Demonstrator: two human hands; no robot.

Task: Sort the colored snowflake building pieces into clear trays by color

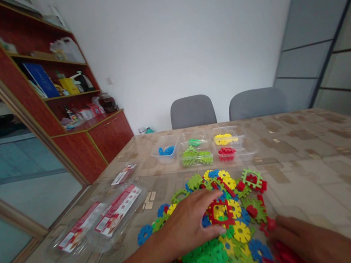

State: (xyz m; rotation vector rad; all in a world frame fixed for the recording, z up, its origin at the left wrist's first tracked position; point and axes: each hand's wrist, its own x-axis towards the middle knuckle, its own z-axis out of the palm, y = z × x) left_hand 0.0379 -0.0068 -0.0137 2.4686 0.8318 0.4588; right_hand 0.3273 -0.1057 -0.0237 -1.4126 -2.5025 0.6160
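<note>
A heap of flat plastic interlocking pieces in red, green, yellow and blue lies on the table in front of me. My left hand rests flat on the heap's left side, fingers stretched out toward a red square frame piece. At the lower right edge of the heap, my right hand lies with its fingertips on red pieces; its fingers are partly cut off by the frame.
Several clear tubs stand behind the heap, with blue, green, yellow and red pieces sorted in them. Clear lids with red labels lie at the left. Two grey chairs stand at the far edge. A wooden shelf unit is on the left.
</note>
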